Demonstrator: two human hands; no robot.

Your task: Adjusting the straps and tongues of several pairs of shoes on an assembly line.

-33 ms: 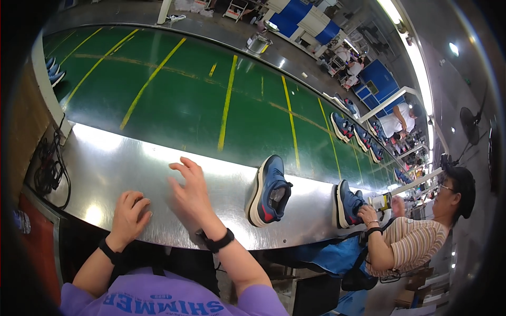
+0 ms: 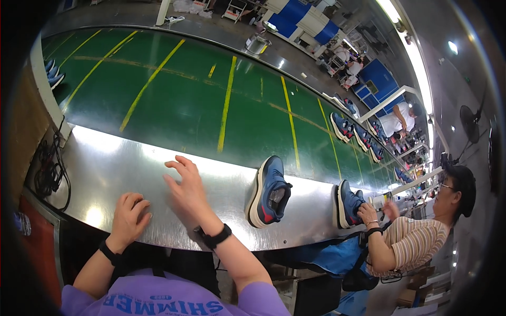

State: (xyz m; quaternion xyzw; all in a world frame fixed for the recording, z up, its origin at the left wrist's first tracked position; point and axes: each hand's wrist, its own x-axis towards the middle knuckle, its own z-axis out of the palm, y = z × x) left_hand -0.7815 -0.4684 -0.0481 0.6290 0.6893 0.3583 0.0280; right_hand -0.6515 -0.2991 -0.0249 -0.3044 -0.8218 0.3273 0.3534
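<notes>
Fingers (image 2: pixel 138 203) of your left hand (image 2: pixel 128 218) are curled loosely and rest on the shiny metal table (image 2: pixel 100 163) at the lower left of the frame, grasping nothing. Just right of it, your right hand (image 2: pixel 185 192) lies low over the same table with its fingers spread and released, empty too. Right of centre, near that hand but apart from it, a blue sneaker (image 2: pixel 269 192) with a white sole lies on its side at the table's far edge, beside the green conveyor belt (image 2: pixel 211 95). Farther right, another person's hand (image 2: pixel 367 213) touches a second blue sneaker (image 2: pixel 348 203). More sneakers (image 2: pixel 342 126) ride the belt at upper right.
</notes>
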